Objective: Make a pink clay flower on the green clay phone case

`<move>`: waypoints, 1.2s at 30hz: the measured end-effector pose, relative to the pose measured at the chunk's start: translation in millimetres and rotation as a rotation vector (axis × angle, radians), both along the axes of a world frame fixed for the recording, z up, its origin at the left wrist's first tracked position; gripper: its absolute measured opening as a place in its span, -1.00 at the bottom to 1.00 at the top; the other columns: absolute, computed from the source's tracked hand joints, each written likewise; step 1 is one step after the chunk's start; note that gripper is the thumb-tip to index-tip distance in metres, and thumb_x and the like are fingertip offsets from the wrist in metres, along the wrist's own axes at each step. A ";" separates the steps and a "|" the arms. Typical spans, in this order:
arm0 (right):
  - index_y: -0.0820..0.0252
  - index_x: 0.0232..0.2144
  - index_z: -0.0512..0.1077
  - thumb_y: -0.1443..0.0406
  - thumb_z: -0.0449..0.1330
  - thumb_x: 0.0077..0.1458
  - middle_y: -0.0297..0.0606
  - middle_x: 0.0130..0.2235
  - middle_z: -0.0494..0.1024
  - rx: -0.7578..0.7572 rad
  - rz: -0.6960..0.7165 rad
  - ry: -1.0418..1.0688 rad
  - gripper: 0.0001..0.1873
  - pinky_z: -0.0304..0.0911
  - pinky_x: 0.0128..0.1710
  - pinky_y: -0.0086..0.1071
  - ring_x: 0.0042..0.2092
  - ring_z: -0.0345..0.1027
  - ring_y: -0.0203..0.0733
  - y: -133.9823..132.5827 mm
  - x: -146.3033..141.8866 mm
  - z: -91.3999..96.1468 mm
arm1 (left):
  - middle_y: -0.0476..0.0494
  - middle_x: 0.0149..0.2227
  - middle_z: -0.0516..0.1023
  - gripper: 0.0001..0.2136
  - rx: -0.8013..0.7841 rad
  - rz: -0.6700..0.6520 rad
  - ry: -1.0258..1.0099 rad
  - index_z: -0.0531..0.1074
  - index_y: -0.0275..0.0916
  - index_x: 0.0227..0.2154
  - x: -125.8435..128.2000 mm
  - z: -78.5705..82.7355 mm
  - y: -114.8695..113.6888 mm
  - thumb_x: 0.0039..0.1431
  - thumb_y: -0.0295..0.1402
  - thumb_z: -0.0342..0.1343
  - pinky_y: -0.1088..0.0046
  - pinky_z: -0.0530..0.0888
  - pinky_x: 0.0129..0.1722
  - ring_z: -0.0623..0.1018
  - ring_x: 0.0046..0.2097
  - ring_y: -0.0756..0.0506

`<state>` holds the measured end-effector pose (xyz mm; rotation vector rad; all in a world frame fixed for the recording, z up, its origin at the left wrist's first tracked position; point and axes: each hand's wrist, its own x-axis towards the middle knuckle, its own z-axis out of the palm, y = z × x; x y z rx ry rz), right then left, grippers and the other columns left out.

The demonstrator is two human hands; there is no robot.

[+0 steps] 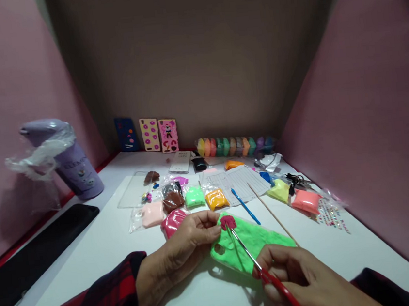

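Note:
My left hand [194, 234] pinches the upper left corner of a phone case [264, 239] coated in bright green clay, between thumb and fingers. A dark pink clay flower [228, 222] sits near that corner, beside the camera hole [220, 249]. My right hand [293, 270] is closed around red-handled scissors [277, 284], their metal tip touching the pink clay. Part of the handle is hidden by my fingers. Right behind my left hand lies a packet of dark pink clay [173, 222].
Packets of orange [216, 199], green [194, 196] and coral clay [306, 200] lie beyond. A blue tool [245, 206] and wooden stick [271, 211] rest behind the case. Decorated cases [150, 134] lean at the back; a purple tumbler [76, 166] and black object [39, 253] are left.

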<state>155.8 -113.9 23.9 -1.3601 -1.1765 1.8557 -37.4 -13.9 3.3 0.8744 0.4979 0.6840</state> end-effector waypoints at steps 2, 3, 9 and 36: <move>0.18 -0.41 0.28 0.29 0.27 0.00 -0.53 -0.60 0.20 0.007 -0.027 0.014 -0.80 -0.18 -0.57 -0.49 -0.57 -0.04 -0.46 0.2 -0.6 -2.7 | -0.18 -0.39 0.46 -0.80 -0.016 0.003 0.008 0.45 -0.41 -0.35 -0.1 -0.1 0.2 -0.01 -0.43 0.32 0.53 0.31 -0.42 0.43 -0.43 0.02; 0.18 -0.41 0.28 0.25 0.28 0.00 -0.53 -0.60 0.21 0.015 -0.044 0.021 -0.77 -0.17 -0.57 -0.49 -0.57 -0.03 -0.46 0.0 -1.0 -3.3 | -0.18 -0.39 0.46 -0.80 -0.015 0.007 0.010 0.45 -0.41 -0.36 0.0 -0.1 -0.1 -0.02 -0.42 0.32 0.52 0.31 -0.42 0.43 -0.42 0.01; 0.19 -0.43 0.28 0.14 0.34 -0.09 -0.52 -0.60 0.24 0.023 -0.107 0.037 -0.66 -0.11 -0.58 -0.52 -0.57 0.04 -0.46 -3.4 -5.1 1.9 | -0.06 -0.45 0.37 -0.79 0.025 0.023 -0.005 0.43 -0.37 -0.41 1.7 1.6 -3.0 -0.08 -0.43 0.35 0.52 0.27 -0.43 0.37 -0.45 0.04; 0.19 -0.43 0.30 0.14 0.33 -0.08 -0.52 -0.63 0.28 0.012 -0.120 -0.001 -0.67 -0.18 -0.63 -0.55 -0.61 0.02 -0.49 -0.7 -7.6 10.8 | -0.10 -0.39 0.40 -0.80 0.051 -0.031 -0.017 0.46 -0.38 -0.36 0.0 3.0 -2.3 -0.05 -0.44 0.33 0.48 0.29 -0.34 0.38 -0.41 0.03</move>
